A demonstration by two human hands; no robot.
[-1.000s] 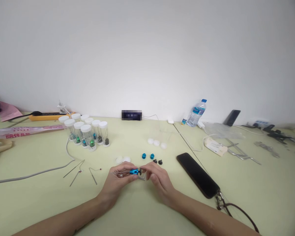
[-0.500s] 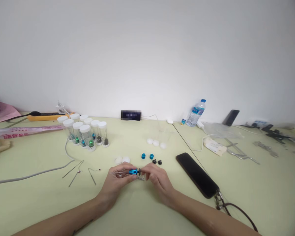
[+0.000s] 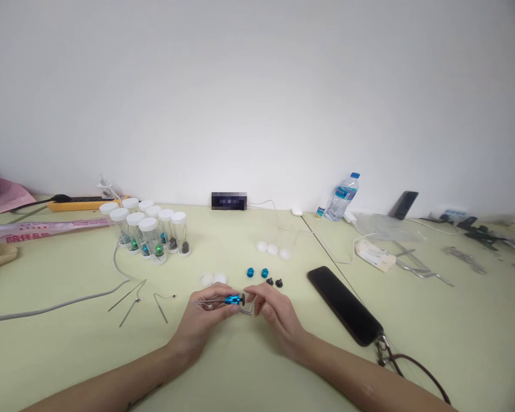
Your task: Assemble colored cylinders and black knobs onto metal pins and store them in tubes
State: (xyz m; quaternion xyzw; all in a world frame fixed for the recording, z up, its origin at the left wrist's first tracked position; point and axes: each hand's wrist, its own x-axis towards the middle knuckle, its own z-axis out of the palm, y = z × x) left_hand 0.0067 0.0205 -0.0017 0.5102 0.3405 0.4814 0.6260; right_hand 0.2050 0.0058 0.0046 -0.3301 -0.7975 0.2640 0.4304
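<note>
Biggest worry on my screen right now is the little blue part [image 3: 232,299] slipping out and rolling off across the table [image 3: 68,343], because it's pinched between fingertips only, above the surface, with nothing under it to catch it. Starting on the left, there's a cluster of capped vials [image 3: 148,232] well back from the hands, then some loose bent wires [image 3: 131,297] lying flat (easy to snag with a forearm if the left arm swings out, I reckon). My left hand [image 3: 206,317] is curled with thumb and forefinger closed on a thin metal pin [image 3: 208,300] that runs into the blue part, so the part sits just off the left fingertips, on their right side. The right hand [image 3: 272,315] comes in from the other side, its fingertips pinched on the dark end of the blue part, and a small bent hex key [image 3: 249,309] hangs just beneath where the two hands meet; I can't tell which fingers actually carry it. If the two hands pull or twist unevenly, I'd guess the pin bends or pops free. Just beyond the knuckles sit two blue knobs [image 3: 257,272] and two black screws [image 3: 274,282], near enough to get knocked. Further right lies a black phone [image 3: 343,303], well apart from the hands.
</note>
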